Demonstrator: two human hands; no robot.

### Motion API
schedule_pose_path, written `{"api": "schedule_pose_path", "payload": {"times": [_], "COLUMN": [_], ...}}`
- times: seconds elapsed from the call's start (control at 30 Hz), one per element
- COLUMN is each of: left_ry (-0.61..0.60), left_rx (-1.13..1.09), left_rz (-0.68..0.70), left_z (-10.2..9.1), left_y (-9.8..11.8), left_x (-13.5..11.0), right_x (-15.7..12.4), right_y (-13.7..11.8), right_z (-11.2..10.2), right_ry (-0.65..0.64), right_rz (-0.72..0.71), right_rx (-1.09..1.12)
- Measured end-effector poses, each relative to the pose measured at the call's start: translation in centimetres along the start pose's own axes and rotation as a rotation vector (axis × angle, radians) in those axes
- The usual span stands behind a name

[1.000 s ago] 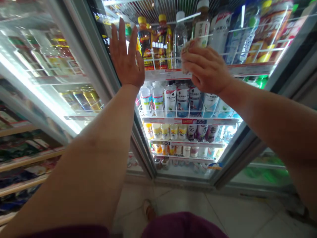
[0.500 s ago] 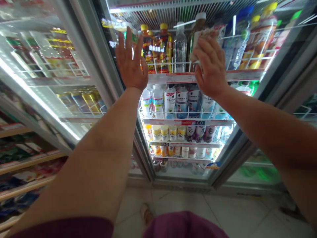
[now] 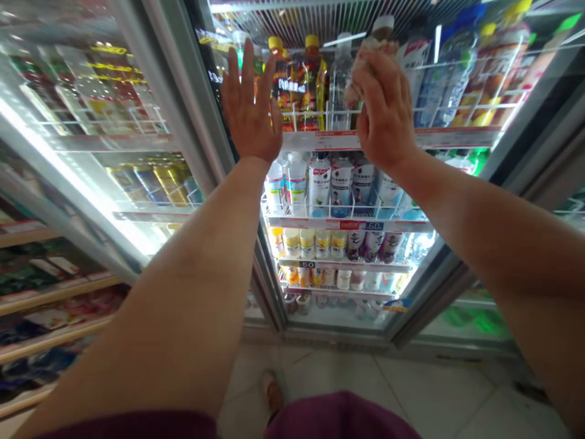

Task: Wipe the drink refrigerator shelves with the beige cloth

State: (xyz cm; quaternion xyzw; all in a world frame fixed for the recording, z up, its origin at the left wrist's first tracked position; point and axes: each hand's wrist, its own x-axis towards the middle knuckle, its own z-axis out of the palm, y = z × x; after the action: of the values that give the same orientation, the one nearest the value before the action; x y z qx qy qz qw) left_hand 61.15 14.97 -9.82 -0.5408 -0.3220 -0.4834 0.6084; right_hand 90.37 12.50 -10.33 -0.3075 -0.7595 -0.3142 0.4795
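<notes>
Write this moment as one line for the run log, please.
left hand: open, palm toward glass door | right hand: holding crumpled cloth | behind glass: drink bottles on shelves

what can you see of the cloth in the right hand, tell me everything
The cloth looks soft, pale and beige-pinkish, bunched into creased folds. The right hand covers much of it, with edges showing above and left of the fingers. It is held up before the upper-shelf bottles, apparently against the cooler's glass door. Its full shape and any dampness cannot be told.
</notes>
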Motion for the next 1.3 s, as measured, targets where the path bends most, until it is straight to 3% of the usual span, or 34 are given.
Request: {"api": "schedule_pose_path", "payload": {"times": [0.13,0.3,0.4,0.57,0.7,0.83,0.9,0.97,1.07,1.2,1.3], "left_ry": [-0.031,-0.040,-0.028,-0.034,-0.112,-0.148,-0.254,-0.470,-0.672,-0.631,-0.577], "left_rx": [-0.034,0.024,-0.030,-0.104,-0.146,-0.165,-0.232,-0.318,-0.397,-0.464,-0.446], "left_rz": [-0.008,-0.052,-0.076,-0.082,-0.134,-0.138,-0.044,0.057,0.057,-0.052,-0.132], "left_z": [0.3,0.3,0.5,0.0,-1.1,-2.3,-2.8,-3.3,-4.1,-5.1,-5.5], "left_y": [-0.4,0.1,0.4,0.6,1.0,1.5,1.6,1.7,2.3,3.7,4.7], "left_x": [-0.2,-0.3,-0.3,-0.3,0.1,0.2,-0.1,-0.8,-1.7,-0.5,2.2], "right_x": [0.8,1.0,1.5,2.6,4.2,6.5,7.3,7.5,6.6,3.7,0.8], "right_y": [-0.9,-2.2,-3.0,-4.7,-6.7,-9.5,-10.8,-11.3,-9.8,-3.4,2.8], "right_z": [0.2,-0.6,-0.7,0.2,1.4,2.8,3.2,2.9,1.2,-2.4,-4.4], "right_ry": [-0.012,-0.158,-0.172,-0.070,0.034,0.148,0.154,0.138,0.104,-0.085,-0.108], "right_rz": [0.018,-0.047,-0.042,-0.038,-0.073,0.070,0.120,0.096,-0.041,-0.290,-0.273], "right_rx": [-0.002,0.031,0.005,-0.048,-0.053,0.001,0.048,0.102,0.159,0.045,-0.136]}}
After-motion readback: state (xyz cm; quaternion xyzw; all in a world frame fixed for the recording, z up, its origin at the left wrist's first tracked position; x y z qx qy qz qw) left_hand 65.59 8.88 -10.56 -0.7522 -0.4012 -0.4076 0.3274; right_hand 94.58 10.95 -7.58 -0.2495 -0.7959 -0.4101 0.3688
